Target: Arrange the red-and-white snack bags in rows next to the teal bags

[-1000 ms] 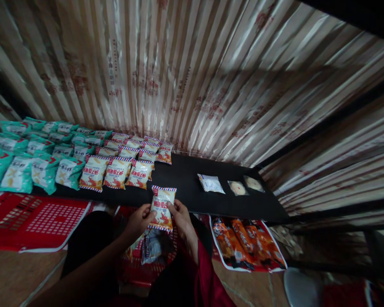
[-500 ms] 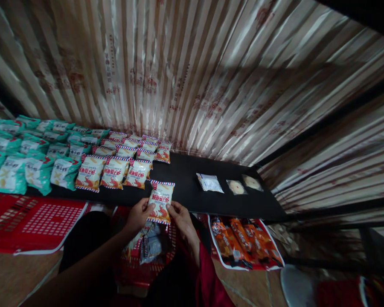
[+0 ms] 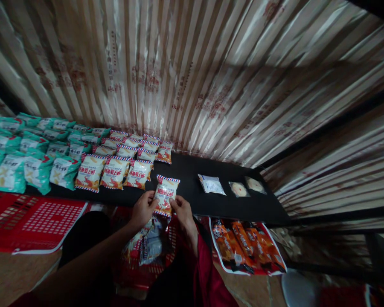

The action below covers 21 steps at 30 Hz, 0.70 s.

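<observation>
A white and orange snack bag (image 3: 165,197) with striped ends is held upright between my two hands, over the front edge of the black shelf (image 3: 185,179). My left hand (image 3: 144,208) is closed on its left side, thumb in front. On the right side, my right hand (image 3: 182,209) pinches it the same way. Left of the held bag, matching snack bags (image 3: 137,174) stand in rows on the shelf. Beneath my hands, a red basket (image 3: 172,238) contains more packets (image 3: 152,243), partly hidden by my arms.
Teal snack bags (image 3: 63,171) fill the shelf's left end. Toward the right lie a white packet (image 3: 211,184) and two clear-wrapped round items (image 3: 239,189). Below are a red basket (image 3: 48,224) at left and orange packets (image 3: 243,243) in another basket. A striped curtain (image 3: 166,76) hangs behind.
Both hands have carried the snack bag slightly to the right and upward, toward the shelf. The rows of bags stay as they were.
</observation>
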Available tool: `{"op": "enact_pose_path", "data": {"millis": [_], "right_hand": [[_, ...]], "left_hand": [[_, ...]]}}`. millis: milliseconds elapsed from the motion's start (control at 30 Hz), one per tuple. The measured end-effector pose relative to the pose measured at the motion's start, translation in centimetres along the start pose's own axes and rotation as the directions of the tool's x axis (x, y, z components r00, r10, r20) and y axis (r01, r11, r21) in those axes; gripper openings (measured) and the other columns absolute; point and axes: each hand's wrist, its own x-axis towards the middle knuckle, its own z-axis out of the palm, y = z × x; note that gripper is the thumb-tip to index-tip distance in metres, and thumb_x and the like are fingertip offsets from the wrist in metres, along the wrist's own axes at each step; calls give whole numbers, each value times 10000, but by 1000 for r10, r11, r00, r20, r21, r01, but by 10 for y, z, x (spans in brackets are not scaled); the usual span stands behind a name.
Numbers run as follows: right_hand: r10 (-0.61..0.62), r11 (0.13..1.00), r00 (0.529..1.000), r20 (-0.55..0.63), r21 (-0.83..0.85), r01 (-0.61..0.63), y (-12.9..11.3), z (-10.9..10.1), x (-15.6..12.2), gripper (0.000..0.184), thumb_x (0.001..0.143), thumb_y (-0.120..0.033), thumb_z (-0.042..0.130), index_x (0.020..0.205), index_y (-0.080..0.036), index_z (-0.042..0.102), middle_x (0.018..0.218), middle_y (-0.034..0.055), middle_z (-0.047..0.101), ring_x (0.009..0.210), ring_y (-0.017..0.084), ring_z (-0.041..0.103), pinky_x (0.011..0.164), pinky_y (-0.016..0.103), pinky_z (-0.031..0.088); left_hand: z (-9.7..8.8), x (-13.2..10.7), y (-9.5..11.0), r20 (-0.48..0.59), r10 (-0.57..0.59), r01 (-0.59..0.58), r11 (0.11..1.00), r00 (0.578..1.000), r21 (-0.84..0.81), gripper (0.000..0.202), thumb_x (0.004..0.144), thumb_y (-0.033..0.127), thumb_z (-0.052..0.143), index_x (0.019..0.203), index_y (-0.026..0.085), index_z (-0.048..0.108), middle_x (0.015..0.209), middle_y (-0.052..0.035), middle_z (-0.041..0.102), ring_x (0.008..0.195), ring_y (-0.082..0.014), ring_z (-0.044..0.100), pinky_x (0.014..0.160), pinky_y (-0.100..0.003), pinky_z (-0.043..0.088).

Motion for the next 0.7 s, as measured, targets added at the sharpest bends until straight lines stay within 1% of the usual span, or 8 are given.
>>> {"op": "enact_pose_path", "data": {"millis": [67, 100, 200, 300, 367, 467, 567, 700], "right_hand": [[-11, 1000, 1000, -15, -17, 11, -2, -2, 6, 415, 593, -512, 709, 812, -165, 645, 686, 24, 685, 627, 183, 620, 612, 289, 480], [-20, 1000, 1000, -20, -23, 19, -3, -2, 10, 411, 595, -507, 705, 813, -164, 645, 676, 20, 680, 619, 179, 615, 606, 284, 476], [-53, 997, 998, -34, -53, 51, -7, -4, 22, 411, 600, -513, 690, 800, -158, 640, 641, 11, 659, 581, 159, 587, 569, 264, 456], [-81, 993, 996, -45, -92, 76, -10, -4, 34, 407, 603, -526, 670, 772, -158, 622, 573, -14, 607, 512, 131, 528, 502, 244, 412], [-82, 991, 995, -51, -108, 76, -12, -3, 42, 397, 611, -519, 655, 774, -160, 609, 531, -34, 564, 460, 114, 477, 456, 235, 375], [-89, 988, 994, -60, -131, 81, -16, -2, 54, 364, 637, -494, 628, 785, -163, 592, 505, -51, 527, 418, 100, 430, 420, 227, 342], [-110, 982, 992, -66, -160, 98, -19, -2, 68, 330, 656, -473, 605, 781, -168, 588, 525, -42, 542, 436, 108, 451, 430, 229, 356], [-152, 962, 984, -95, -244, 125, -20, 0, 89, 314, 692, -455, 578, 814, -169, 622, 624, -3, 624, 521, 131, 524, 502, 240, 410]], "left_hand": [[1, -1, 5, -44, 111, -105, 988, 993, 114, 284, 799, 249, 534, 1071, 173, 572, 1021, -76, 647, 915, -193, 625, 849, -363, 509], [2, -1, 7, -63, 179, -166, 972, 982, 166, 288, 808, 241, 519, 1085, 175, 566, 1043, -81, 636, 955, -203, 611, 875, -381, 499], [8, -3, 8, -82, 376, -341, 897, 923, 283, 296, 836, 219, 474, 1120, 181, 551, 1099, -93, 612, 1044, -223, 568, 942, -412, 466], [16, -2, 7, -54, 489, -439, 823, 871, 361, 348, 841, 176, 438, 1179, 171, 520, 1189, -112, 572, 1121, -233, 525, 977, -414, 449], [20, 0, 6, -23, 522, -467, 782, 853, 413, 381, 840, 158, 427, 1214, 154, 502, 1261, -126, 529, 1177, -243, 487, 1004, -418, 431], [25, 5, 4, 39, 539, -490, 732, 842, 473, 407, 847, 157, 418, 1247, 121, 484, 1345, -147, 468, 1248, -261, 425, 1047, -429, 394], [28, 13, 2, 81, 526, -491, 714, 847, 498, 441, 853, 168, 415, 1287, 103, 450, 1401, -158, 418, 1311, -275, 358, 1066, -445, 373], [32, 27, 1, 121, 500, -485, 707, 857, 515, 461, 854, 186, 421, 1301, 76, 436, 1444, -178, 365, 1356, -291, 294, 1078, -455, 357]]}}
